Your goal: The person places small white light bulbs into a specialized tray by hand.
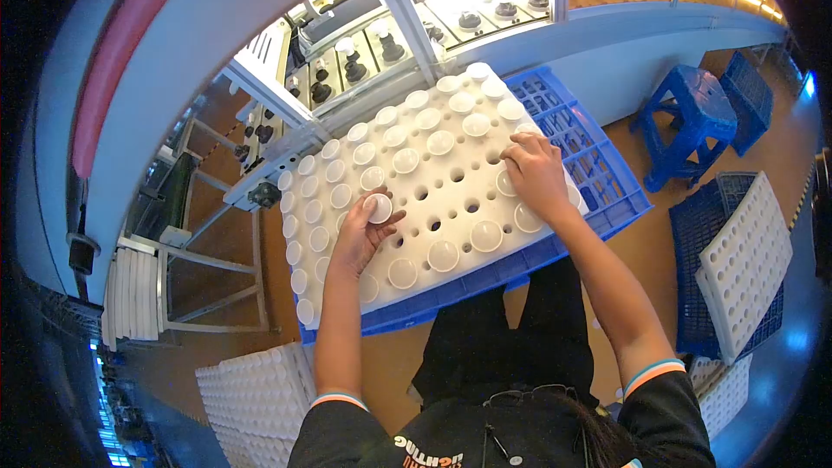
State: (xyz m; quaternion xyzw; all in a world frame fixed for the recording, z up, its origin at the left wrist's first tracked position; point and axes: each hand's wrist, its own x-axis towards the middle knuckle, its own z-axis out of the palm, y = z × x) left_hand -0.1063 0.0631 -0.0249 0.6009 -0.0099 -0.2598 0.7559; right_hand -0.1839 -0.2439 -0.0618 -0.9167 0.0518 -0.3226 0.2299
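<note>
A white foam tray (446,199) with rows of round holes lies on a blue plastic crate (607,175). White translucent cups (442,255) sit in many of the holes, while several holes near the middle show dark and bare. My left hand (360,238) holds a small white cup (380,208) between thumb and fingers, over the left-centre part of the tray. Over the tray's right side, my right hand (533,172) has its fingers bent down at a cup near the edge; its fingertips are partly hidden, and whether they grip the cup is unclear.
Beyond the tray stands a machine with black holders (392,48) behind a metal frame. Blue stools (685,121) are at the right, near another perforated white tray (747,264) on a dark blue crate. More white trays (251,399) are stacked at the lower left.
</note>
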